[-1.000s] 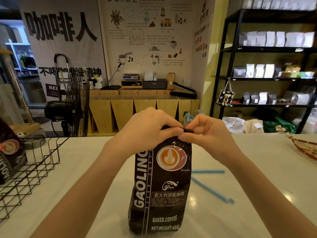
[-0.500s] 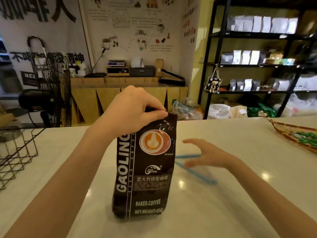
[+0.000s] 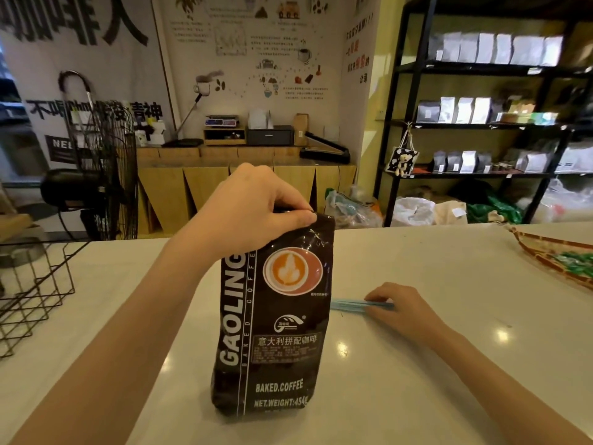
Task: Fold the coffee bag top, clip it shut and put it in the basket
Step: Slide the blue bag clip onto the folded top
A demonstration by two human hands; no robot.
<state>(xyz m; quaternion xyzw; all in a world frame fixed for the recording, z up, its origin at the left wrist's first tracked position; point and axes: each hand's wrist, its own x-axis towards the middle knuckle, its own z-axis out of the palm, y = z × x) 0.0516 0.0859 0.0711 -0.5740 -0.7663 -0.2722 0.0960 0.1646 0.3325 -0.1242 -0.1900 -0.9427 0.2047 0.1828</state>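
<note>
A dark brown coffee bag point(image 3: 276, 319) with a latte picture stands upright on the white counter point(image 3: 417, 364) in front of me. My left hand point(image 3: 253, 210) pinches its folded top at the left corner. To the right of the bag lies a long blue sealing clip point(image 3: 349, 305). My right hand point(image 3: 398, 305) rests on the clip's right end, fingers curled over it, so that end is hidden. A black wire basket point(image 3: 35, 284) stands at the counter's left edge.
A woven tray point(image 3: 545, 252) with green wrapped items sits at the far right of the counter. Beyond the counter are a standing fan point(image 3: 102, 175), a wooden cabinet and black shelves with pale bags.
My right hand left the bag top and moved down to the right onto the blue clip. The left hand keeps the fold pinched. The view shifted right, showing less of the basket.
</note>
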